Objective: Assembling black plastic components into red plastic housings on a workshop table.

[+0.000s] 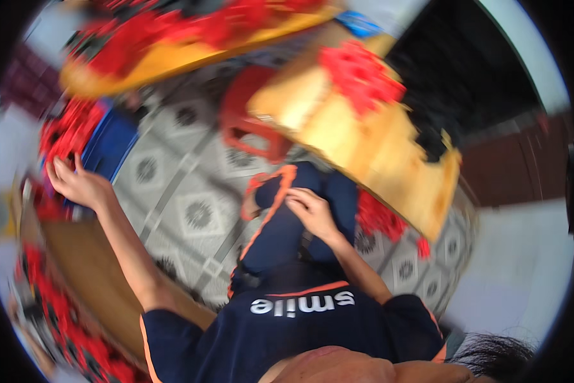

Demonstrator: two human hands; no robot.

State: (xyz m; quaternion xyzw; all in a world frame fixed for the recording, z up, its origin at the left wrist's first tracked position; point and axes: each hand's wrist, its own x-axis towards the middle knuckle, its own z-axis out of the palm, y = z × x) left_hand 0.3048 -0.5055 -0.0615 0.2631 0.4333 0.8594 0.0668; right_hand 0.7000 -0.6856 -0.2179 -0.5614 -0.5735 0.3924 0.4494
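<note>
My left hand (77, 182) is stretched out to the left with thumb and fingers apart. It is at the edge of a heap of red pieces (76, 124) in a blue crate (113, 143), and I see nothing held in it. Motion blur hides what kind of pieces they are. My right hand (314, 214) rests over my dark blue trousers (271, 233), beside their orange trim (280, 191). Its fingers are loosely bent and slightly apart, with no object visible in them.
Ahead stands a yellow-edged table (191, 67) heaped with red and black pieces. A wooden table (363, 153) at right carries a red pile (363, 76). Between them is a red stool (252, 121). A brown cardboard box (89, 268) stands at left, on patterned tiles (197, 210).
</note>
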